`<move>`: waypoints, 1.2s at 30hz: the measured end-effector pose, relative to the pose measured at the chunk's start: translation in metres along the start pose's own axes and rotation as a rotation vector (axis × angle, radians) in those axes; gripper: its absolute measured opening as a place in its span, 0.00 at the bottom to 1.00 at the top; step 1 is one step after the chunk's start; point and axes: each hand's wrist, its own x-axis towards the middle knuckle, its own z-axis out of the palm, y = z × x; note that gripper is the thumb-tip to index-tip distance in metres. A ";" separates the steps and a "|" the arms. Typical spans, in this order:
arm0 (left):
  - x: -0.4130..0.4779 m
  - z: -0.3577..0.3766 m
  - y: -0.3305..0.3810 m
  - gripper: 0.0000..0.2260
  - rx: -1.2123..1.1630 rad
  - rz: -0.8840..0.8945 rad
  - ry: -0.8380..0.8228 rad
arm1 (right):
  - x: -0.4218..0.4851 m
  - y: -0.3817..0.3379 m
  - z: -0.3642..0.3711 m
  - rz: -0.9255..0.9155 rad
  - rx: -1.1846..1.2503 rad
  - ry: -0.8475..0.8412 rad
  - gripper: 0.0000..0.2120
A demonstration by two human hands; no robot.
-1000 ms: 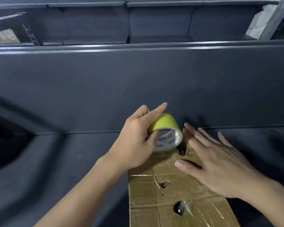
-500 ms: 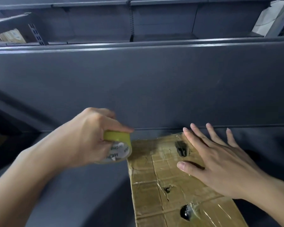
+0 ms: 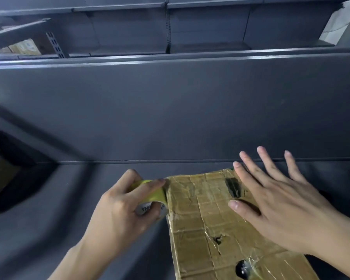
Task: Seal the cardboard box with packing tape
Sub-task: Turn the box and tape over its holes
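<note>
Left grip (image 3: 117,211) curls round yellow tape roll (image 3: 152,194); roll touches left edge of cardboard box (image 3: 202,225). Right grip (image 3: 281,215) spread wide, fingers straight, over box top. Box lies on grey shelf (image 3: 79,199).

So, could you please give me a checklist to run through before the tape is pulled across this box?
1. Grip: the left hand holds the tape roll firmly: ok.
2. Start point: the tape roll sits against the left edge of the cardboard box: ok.
3. Steadying: the right hand is open and spread over the box top: ok.
4. Free tape end stuck to the cardboard: cannot tell, the fingers hide it.
5. Top surface sound: not ok, there are holes and wrinkled old tape.
</note>
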 end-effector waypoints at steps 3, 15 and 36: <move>0.001 0.006 0.000 0.16 -0.009 -0.007 0.036 | 0.003 -0.016 0.007 -0.005 0.007 0.003 0.51; 0.000 0.010 -0.006 0.15 -0.060 -0.012 0.074 | -0.001 -0.086 -0.013 -0.153 0.217 -0.221 0.52; 0.000 0.007 -0.008 0.27 -0.138 -0.035 0.049 | 0.020 -0.110 -0.022 -0.262 0.417 0.036 0.44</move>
